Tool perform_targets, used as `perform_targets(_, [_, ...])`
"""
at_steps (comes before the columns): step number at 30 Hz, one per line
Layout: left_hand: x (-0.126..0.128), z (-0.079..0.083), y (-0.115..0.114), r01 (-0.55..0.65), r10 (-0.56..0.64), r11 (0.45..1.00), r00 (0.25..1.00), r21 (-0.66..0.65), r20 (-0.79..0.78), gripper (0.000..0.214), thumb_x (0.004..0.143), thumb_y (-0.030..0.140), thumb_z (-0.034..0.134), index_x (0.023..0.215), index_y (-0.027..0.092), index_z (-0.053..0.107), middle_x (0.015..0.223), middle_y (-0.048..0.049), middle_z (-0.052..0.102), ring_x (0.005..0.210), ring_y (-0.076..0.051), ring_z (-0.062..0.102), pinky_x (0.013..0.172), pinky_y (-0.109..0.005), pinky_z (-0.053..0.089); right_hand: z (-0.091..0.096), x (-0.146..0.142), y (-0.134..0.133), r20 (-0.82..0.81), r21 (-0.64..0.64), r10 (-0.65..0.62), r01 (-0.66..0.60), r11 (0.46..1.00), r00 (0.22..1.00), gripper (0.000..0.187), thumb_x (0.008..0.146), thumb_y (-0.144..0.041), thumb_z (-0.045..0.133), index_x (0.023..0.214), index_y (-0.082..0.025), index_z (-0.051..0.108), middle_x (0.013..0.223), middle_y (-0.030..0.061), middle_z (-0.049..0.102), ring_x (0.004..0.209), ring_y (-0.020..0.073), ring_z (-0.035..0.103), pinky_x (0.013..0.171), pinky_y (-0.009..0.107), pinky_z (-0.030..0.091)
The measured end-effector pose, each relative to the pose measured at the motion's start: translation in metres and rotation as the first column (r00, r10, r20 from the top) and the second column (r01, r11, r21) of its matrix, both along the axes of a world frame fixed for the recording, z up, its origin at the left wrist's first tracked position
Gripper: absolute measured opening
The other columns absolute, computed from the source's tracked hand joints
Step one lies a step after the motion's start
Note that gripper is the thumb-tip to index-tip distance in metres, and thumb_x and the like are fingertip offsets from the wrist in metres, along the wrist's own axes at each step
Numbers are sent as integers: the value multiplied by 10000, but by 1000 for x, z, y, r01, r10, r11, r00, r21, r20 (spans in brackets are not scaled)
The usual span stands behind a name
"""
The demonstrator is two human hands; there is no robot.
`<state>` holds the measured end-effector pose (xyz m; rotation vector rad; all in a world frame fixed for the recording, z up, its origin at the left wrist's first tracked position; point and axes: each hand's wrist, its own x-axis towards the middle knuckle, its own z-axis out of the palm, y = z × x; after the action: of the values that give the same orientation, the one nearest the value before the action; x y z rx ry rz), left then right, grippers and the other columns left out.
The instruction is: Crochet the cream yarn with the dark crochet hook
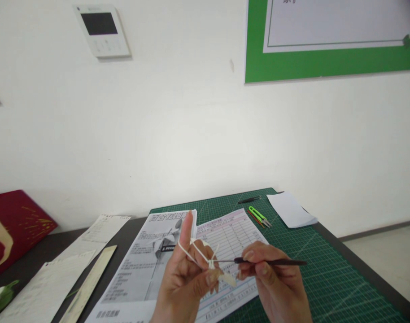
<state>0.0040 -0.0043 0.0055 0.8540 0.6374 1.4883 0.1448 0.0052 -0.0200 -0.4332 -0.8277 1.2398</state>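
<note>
Form sheet (230, 237) on the mat (326, 269) — snips (259, 216) behind it, ruler (89, 285) left.

Probably a craft classroom or workshop. A dark desk (37, 255) against a bare white wall carries a green gridded cutting mat (326, 278) at 5 o'clock, printed instruction sheets (141, 264) at 6 and a ruler (89, 283) at 7. A green-framed notice board (326, 63) hangs at 1, a wall control panel (102, 30) at 11.
</note>
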Motion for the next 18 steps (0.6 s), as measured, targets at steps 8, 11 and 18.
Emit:
perform_targets(8, [8, -3, 2, -40, 45, 997, 997, 72, -58, 818, 737, 200, 685, 1371, 465, 241, 676, 58, 496, 566, -83, 474, 518, -191, 391, -6, -3, 3, -84, -117, 136, -146, 982, 987, 125, 734, -304, 724, 797, -196, 729, 633, 29, 707, 531, 118, 633, 517, 216, 518])
perform_targets(11, [4, -3, 4, -22, 46, 992, 980, 128, -193, 699, 786, 188, 632, 1355, 441, 315, 690, 48, 507, 609, -87, 486, 583, -207, 405, -7, -2, 7, -87, -140, 166, -177, 974, 982, 121, 763, -286, 698, 805, -174, 723, 616, 23, 702, 512, 99, 627, 509, 191, 514])
perform_targets(18, [-31, -10, 12, 229, -85, 964, 754, 138, -652, 523, 755, 313, 653, 1262, 320, 523, 722, 8, 534, 606, -112, 452, 560, -236, 386, -4, -5, 12, -73, -183, 82, -94, 979, 994, 154, 750, -320, 703, 748, -166, 705, 541, -11, 648, 433, 70, 567, 443, 161, 474])
